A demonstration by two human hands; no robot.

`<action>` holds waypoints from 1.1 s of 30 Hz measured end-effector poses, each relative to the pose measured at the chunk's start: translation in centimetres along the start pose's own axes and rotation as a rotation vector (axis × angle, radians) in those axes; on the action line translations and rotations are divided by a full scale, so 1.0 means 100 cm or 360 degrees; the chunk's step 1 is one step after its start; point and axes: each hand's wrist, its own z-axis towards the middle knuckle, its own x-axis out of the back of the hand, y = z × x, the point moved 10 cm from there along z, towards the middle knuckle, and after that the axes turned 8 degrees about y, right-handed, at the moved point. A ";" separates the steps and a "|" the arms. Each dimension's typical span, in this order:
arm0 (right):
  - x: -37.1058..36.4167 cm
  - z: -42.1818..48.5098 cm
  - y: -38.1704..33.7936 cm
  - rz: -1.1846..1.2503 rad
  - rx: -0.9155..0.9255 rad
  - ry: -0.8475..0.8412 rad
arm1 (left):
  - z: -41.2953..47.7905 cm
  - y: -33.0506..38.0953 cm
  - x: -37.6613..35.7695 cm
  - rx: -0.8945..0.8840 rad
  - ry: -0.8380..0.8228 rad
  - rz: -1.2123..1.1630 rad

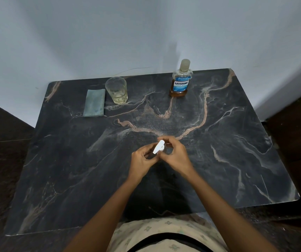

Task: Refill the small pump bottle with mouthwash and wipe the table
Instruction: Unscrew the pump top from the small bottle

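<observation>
Head view: small pump bottle [162, 149] sits at worktop [237, 142] centre with both hands on it. Right hand [177, 156] curls round the body, and left hand [142, 158] pinches at the white pump head [157, 146]. Step, prob.: unscrew pump. Keep body upright & steady, turn the top only, then lift pump straight out. Mouthwash bottle [181, 82] stands far right, capped, part-full of amber liquid. Glass [116, 90] stands far left w/ a thin pale-yellow layer at the bottom.
</observation>
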 end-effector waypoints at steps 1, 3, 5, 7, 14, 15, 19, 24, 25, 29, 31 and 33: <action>0.001 0.001 0.000 -0.0023 0.0005 0.0036 | 0.000 0.000 0.000 -0.0004 -0.0001 -0.0010; 0.004 0.002 0.001 -0.0063 0.0000 0.0094 | 0.000 0.000 0.000 -0.0005 -0.0005 -0.0026; 0.005 0.002 0.002 -0.0080 -0.0001 0.0108 | -0.001 0.000 -0.001 0.0002 -0.0021 -0.0028; 0.006 0.001 0.002 -0.0029 0.0009 0.0098 | 0.000 0.000 -0.001 -0.0006 -0.0027 -0.0002; 0.004 -0.005 0.004 0.0145 -0.0026 0.0047 | 0.000 -0.001 -0.002 -0.0020 -0.0012 0.0009; 0.003 -0.005 0.004 0.0126 -0.0030 0.0057 | 0.000 -0.002 -0.001 -0.0019 -0.0010 0.0002; 0.005 -0.003 0.010 0.0037 -0.0088 0.0174 | 0.001 -0.007 -0.001 -0.0002 -0.0005 -0.0011; 0.005 -0.003 0.007 0.0004 -0.0070 0.0137 | 0.001 -0.006 0.000 -0.0026 0.0018 0.0017; 0.005 -0.003 0.006 -0.0006 -0.0058 0.0123 | 0.001 -0.005 0.000 -0.0030 0.0024 0.0013; 0.001 -0.005 0.009 0.0000 -0.0113 0.0025 | 0.001 -0.003 -0.001 -0.0043 0.0017 0.0013; -0.001 -0.006 0.007 -0.0051 -0.0084 0.0024 | 0.001 -0.003 0.000 -0.0045 0.0019 0.0005; -0.001 -0.005 0.005 -0.0163 -0.0033 0.0066 | 0.001 -0.004 0.000 -0.0047 0.0012 0.0002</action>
